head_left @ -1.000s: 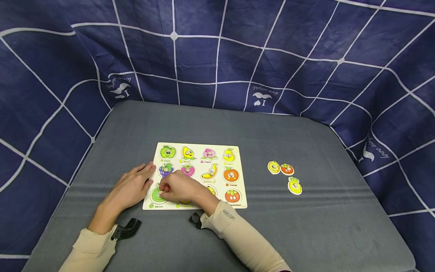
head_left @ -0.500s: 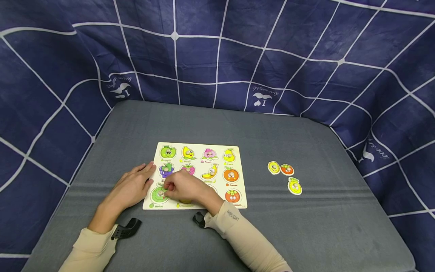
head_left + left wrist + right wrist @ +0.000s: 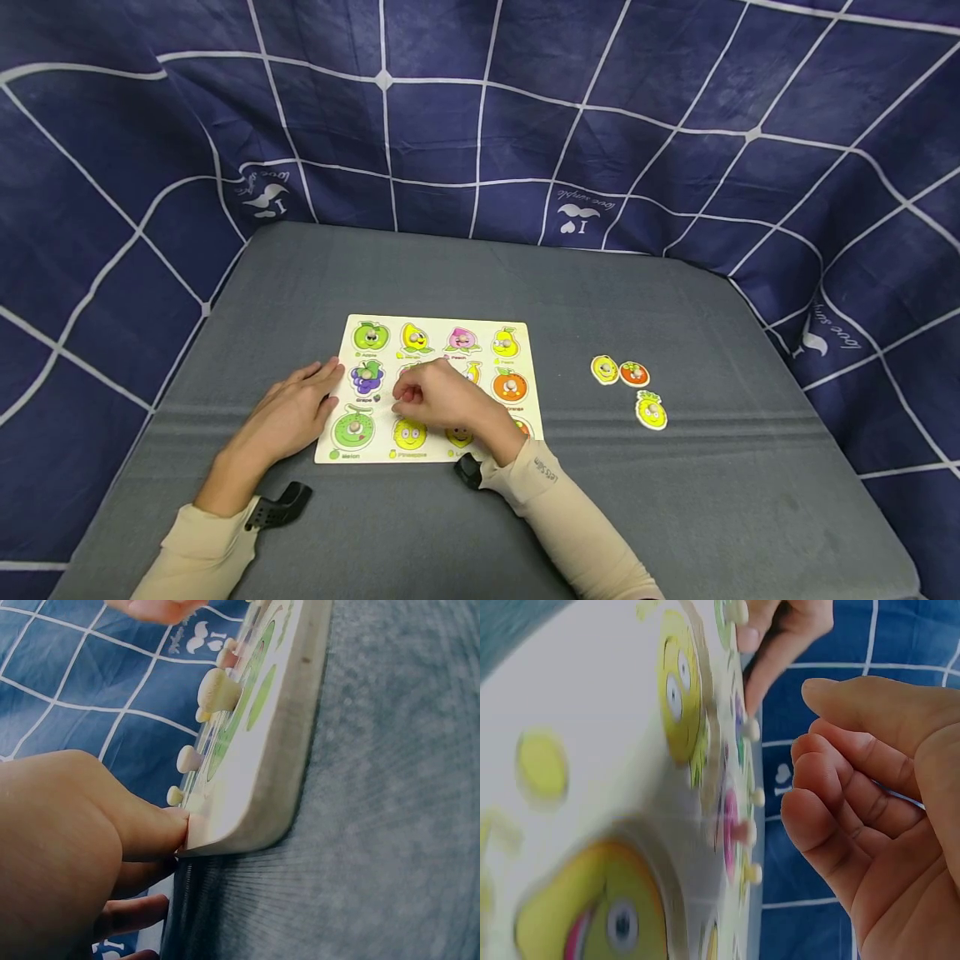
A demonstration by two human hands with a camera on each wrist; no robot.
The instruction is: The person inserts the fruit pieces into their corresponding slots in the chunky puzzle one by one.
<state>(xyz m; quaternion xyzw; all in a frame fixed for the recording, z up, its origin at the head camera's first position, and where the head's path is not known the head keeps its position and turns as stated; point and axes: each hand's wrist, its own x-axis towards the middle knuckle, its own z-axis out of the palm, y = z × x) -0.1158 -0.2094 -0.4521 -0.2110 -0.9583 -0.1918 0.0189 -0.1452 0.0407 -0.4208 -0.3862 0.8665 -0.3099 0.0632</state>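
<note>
A fruit puzzle board (image 3: 474,415) lies flat on the grey surface. My left hand (image 3: 288,408) rests at its left edge, fingers extended, the thumb touching the board's edge in the left wrist view. Over the board's middle hovers my right hand (image 3: 446,400), its fingers loosely curled. In the right wrist view a gap shows between thumb and fingertips, with nothing held. The knobbed melon piece (image 3: 353,430) sits in its slot at the near left corner. Grape (image 3: 367,378), apple (image 3: 371,336) and orange (image 3: 510,386) pieces are also in the board. My right hand covers the strawberry area.
Three loose knobbed pieces lie right of the board: a yellow round one (image 3: 604,370), a red-orange persimmon (image 3: 634,374) and a pineapple (image 3: 651,411). Blue gridded cloth (image 3: 450,125) encloses the back and sides of the grey table (image 3: 720,500).
My right hand has let go of the melon piece's knob and moved right and slightly away over the board. The melon piece is now fully in view. My left hand has stayed put.
</note>
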